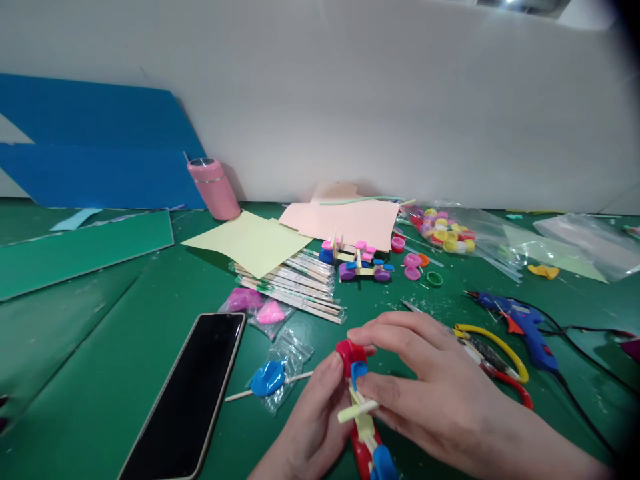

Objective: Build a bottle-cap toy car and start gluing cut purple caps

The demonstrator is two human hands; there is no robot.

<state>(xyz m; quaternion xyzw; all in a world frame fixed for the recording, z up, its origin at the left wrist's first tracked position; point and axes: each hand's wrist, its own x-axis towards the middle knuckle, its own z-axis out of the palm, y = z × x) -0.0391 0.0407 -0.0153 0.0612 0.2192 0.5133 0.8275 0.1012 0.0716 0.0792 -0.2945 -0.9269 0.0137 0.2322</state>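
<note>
Bottom centre: one stick model, raised in both hands, with a red bottle cap at its upper end, blue clay and pale sticks; its lower end runs out of frame. Left hand: thumb and fingers clamped on the red cap, several fingers hidden behind the model. Right hand: thumb against the blue clay, forefinger bent over the cap; the remaining fingertips are covered, their grip impossible to tell.

Lower left: one smartphone, screen dark, lower edge cropped. Beside it, a blue clay lump on a stick, touching a crumpled clear bag. Right of the hands: yellow and red tool handles, partly covered by the right hand, whether one tool or two unclear. Beyond, a blue glue gun, its cable lost in the dark right edge.

Centre: plastic-wrapped sticks, their far ends under yellow paper; small wheeled models, overlapping, hard to separate. Right of centre: a clear bag of bottle caps, contents blurred by the film.

Surface: green tabletop, seamed at left, pale scraps near centre right. Upper left: a pink tumbler, tilted in view, before blue boards cropped at the left. Behind: a plain whitish wall; a bright light at top right.
</note>
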